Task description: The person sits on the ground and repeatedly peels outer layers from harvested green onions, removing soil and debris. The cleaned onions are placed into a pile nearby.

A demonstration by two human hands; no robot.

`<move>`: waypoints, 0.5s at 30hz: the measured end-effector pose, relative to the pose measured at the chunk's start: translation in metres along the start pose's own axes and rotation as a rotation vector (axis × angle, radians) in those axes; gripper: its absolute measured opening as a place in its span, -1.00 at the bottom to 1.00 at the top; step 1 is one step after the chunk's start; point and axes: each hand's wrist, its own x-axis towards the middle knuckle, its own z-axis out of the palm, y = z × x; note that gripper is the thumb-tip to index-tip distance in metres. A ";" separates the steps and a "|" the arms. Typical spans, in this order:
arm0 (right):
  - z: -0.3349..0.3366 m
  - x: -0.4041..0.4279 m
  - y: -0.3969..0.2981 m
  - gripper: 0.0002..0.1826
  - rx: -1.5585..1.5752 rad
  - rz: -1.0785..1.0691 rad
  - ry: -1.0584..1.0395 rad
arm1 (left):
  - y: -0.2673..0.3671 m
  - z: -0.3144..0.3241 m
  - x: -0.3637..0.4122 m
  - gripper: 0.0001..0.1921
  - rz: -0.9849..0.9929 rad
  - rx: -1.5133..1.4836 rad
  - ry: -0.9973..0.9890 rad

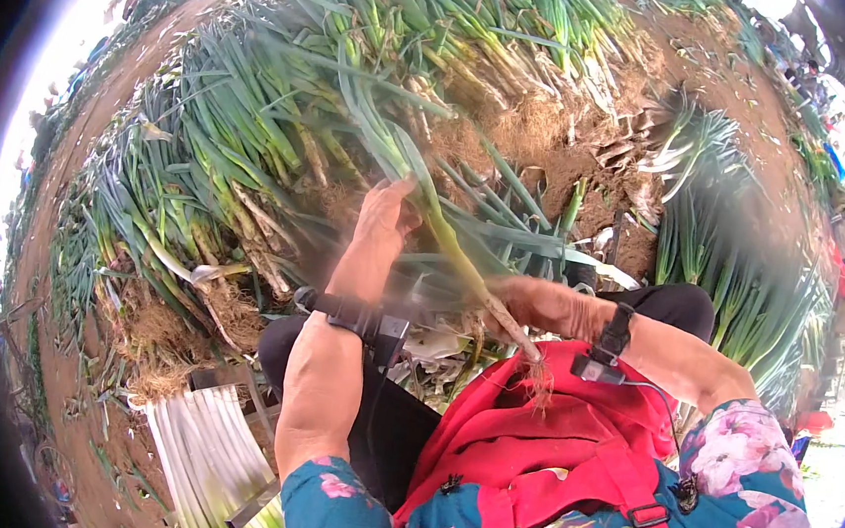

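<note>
A long green onion (454, 244) slants across the middle, its leaves up and away from me and its roots over my red apron (567, 417). My right hand (531, 302) grips its pale lower stalk, with the fingers partly hidden and blurred. At the base of the leaves is my left hand (386, 209), thumb and forefinger beside the stalk. Whether those fingers pinch a leaf I cannot tell. Loose green leaves (499, 233) lie below and beyond the stalk, between the two hands.
Unpeeled green onions with dry roots (255, 124) are heaped ahead and to the left. Another pile of green onions (700, 241) lies at the right. Cleaned white stalks (203, 448) rest at the lower left by a metal bar (253, 505). Bare soil (749, 89) shows beyond.
</note>
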 end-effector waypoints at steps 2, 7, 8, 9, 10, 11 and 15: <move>-0.004 0.014 -0.021 -0.59 -0.155 -0.163 0.049 | 0.005 0.016 -0.011 -0.77 0.062 -0.007 -0.016; 0.000 0.067 -0.059 -0.60 -0.504 -0.490 0.417 | 0.015 0.044 -0.035 -0.62 0.169 0.059 -0.044; 0.003 0.072 -0.064 -0.61 -0.472 -0.525 0.409 | 0.017 0.047 -0.038 -0.62 0.220 0.067 -0.051; 0.011 0.078 -0.068 -0.62 -0.440 -0.554 0.392 | 0.018 0.043 -0.040 -0.61 0.270 0.074 -0.045; 0.026 0.075 -0.070 -0.68 -0.333 -0.518 0.499 | 0.020 0.040 -0.041 -0.60 0.310 0.100 -0.019; 0.030 0.082 -0.067 -0.69 -0.268 -0.551 0.518 | 0.022 0.037 -0.041 -0.61 0.340 0.119 0.008; 0.032 0.107 -0.057 -0.74 -0.006 -0.750 0.534 | 0.026 0.036 -0.038 -0.65 0.430 0.126 0.073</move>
